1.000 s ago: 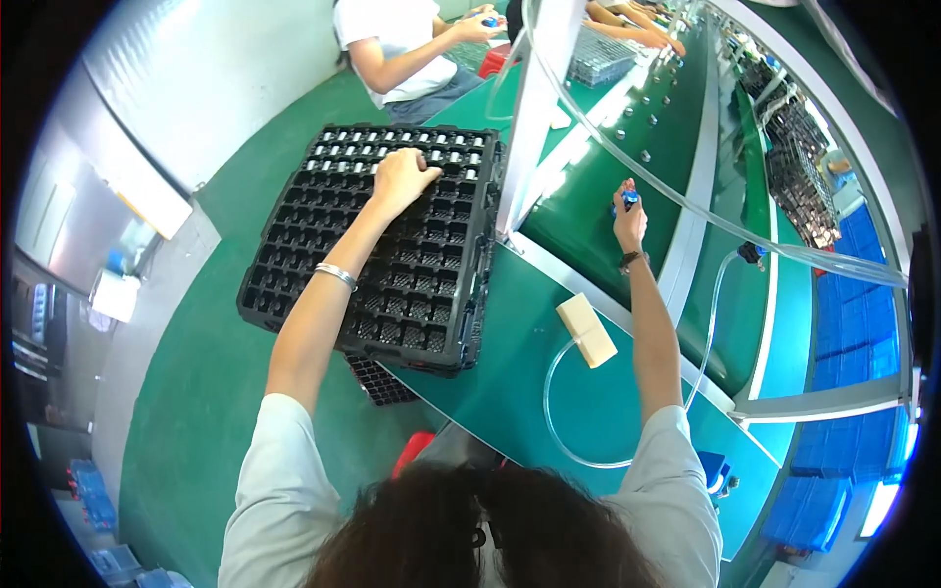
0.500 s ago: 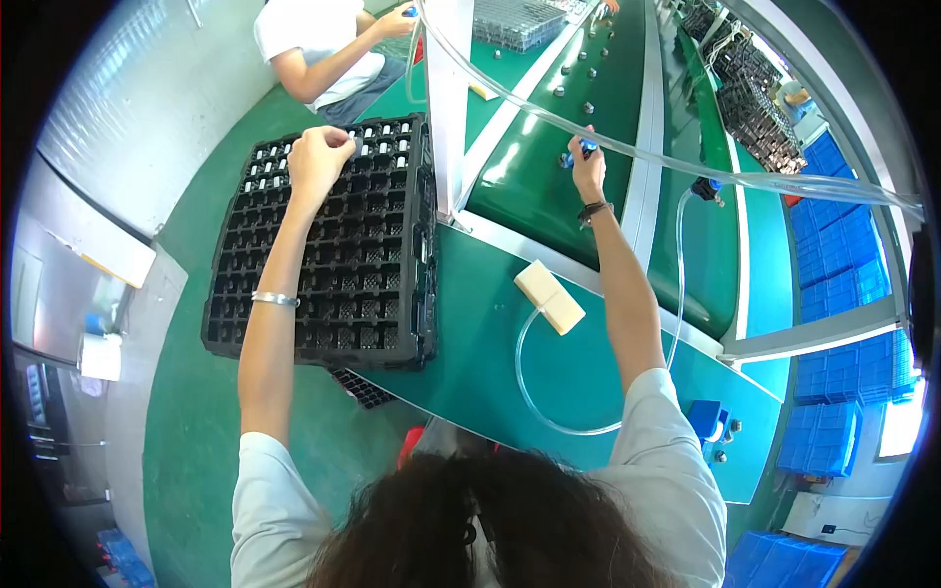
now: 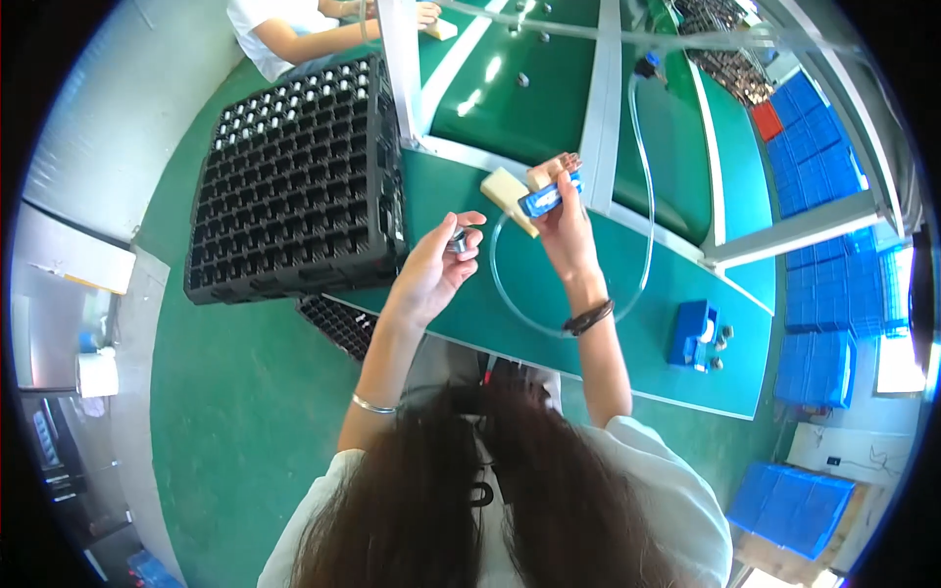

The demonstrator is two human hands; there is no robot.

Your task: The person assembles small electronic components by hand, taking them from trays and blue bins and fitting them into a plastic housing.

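Over green surface (image 3: 652,333), left fingers (image 3: 469,218) grip metal part (image 3: 457,241); right fingers (image 3: 570,191) clasp blue device (image 3: 541,200), apart, rightward, slanted.

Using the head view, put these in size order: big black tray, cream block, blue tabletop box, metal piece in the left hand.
1. Black tray
2. Blue tabletop box and cream block: too alike to rank, the block partly hidden
3. Metal piece in the left hand

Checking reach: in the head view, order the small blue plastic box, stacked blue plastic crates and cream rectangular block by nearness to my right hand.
1. Cream block, just left
2. Blue box, bench's right end
3. Blue crates, far right
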